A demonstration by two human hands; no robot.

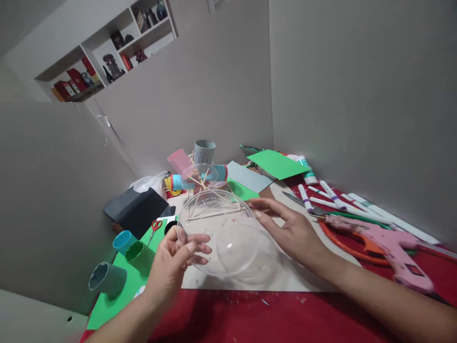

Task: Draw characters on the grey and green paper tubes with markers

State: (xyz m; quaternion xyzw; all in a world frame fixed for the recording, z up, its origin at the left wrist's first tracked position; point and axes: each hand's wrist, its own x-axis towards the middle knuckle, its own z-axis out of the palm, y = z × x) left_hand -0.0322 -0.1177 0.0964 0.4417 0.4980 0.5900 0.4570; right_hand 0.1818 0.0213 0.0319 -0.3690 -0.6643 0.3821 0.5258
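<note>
A clear round plastic tub [238,247] is tilted over a pale board, its wide rim facing me and the board visible through it. My left hand [174,255] holds its left rim, with the thumb on the near side and the fingers partly spread against the wall. At the upper right of the rim, my right hand [285,228] has its thumb and fingertips closed on the edge. Just behind the tub stands a frame of thin wooden sticks [200,181], carrying another clear round piece near its top.
Left, a green sheet [107,312] bears painted cardboard tubes [107,278] and red scissors [155,226]. Right, a pink glue gun [392,247] lies by several markers [332,194]. A pink cup [179,162] and grey tube [204,151] stand behind. Walls enclose the red-covered table [228,314].
</note>
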